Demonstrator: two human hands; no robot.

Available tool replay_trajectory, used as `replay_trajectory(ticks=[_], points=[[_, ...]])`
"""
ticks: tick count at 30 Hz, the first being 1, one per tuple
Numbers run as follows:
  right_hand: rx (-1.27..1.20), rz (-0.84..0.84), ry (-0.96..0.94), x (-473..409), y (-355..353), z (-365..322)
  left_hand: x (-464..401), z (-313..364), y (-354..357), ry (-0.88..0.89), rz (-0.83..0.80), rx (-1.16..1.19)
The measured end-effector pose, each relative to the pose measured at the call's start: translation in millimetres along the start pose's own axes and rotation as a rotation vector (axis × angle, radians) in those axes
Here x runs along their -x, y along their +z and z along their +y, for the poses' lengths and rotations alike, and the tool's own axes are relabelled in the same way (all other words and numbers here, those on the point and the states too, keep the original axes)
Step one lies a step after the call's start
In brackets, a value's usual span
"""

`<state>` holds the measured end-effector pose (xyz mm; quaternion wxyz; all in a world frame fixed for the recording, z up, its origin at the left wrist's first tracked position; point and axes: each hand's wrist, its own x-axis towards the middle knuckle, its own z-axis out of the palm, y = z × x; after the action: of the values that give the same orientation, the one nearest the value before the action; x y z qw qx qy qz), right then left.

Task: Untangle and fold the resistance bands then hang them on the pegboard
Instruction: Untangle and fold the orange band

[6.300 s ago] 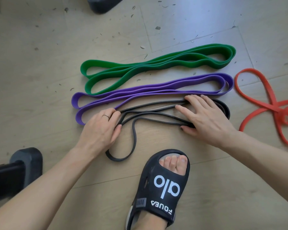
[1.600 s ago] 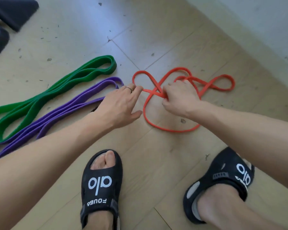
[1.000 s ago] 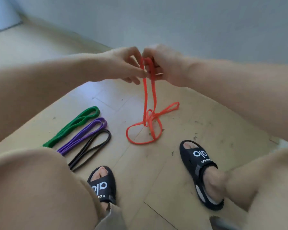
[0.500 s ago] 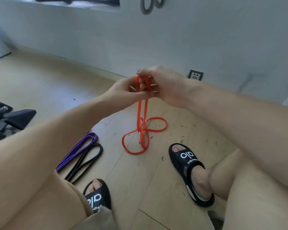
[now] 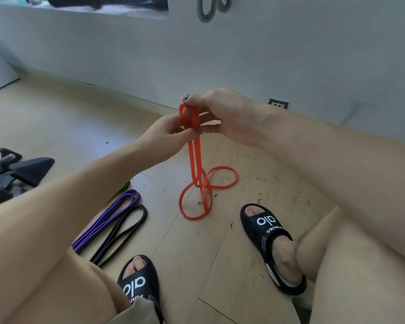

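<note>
An orange resistance band (image 5: 194, 160) hangs from both hands in front of me, its lower loops twisted and lying on the wooden floor. My right hand (image 5: 225, 115) grips the band's top loop from the right. My left hand (image 5: 171, 132) pinches the strands just below that loop. The folded purple band (image 5: 108, 220) and the folded black band (image 5: 124, 232) lie side by side on the floor at lower left. A sliver of the green band (image 5: 123, 187) shows behind my left forearm.
My two feet in black slides (image 5: 270, 239) stand on the floor (image 5: 208, 253), either side of the band's loops. Black equipment (image 5: 17, 171) sits at the left edge. A grey wall (image 5: 243, 54) runs behind, with a grey looped thing (image 5: 207, 10) hanging at the top.
Both hands lifted the orange band off the floor and keep hold of its top. The view has tilted up toward the wall, and the band's lower loops shifted slightly.
</note>
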<state>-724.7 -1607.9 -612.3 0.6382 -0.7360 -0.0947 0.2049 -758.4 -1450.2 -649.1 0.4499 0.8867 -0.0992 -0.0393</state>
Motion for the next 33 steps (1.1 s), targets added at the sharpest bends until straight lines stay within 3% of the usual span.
replay_trajectory(ticks=[11,18,26,33], points=[[-0.224,0.014,0.044,-2.6,-13.9,-2.0,-5.6,-5.0,-13.7,0.058,-0.064,-0.074],[-0.219,0.062,0.036,-1.1,-21.7,0.6,-7.7,-4.3,-17.8,0.115,-0.037,-0.205],[-0.264,0.102,0.087,-5.3,-25.7,4.1,-7.3,-1.6,-18.4,0.044,-0.066,-0.103],[-0.136,0.138,0.092,-8.6,-27.2,6.7,-6.7,3.3,-17.9,0.040,-0.086,-0.136]])
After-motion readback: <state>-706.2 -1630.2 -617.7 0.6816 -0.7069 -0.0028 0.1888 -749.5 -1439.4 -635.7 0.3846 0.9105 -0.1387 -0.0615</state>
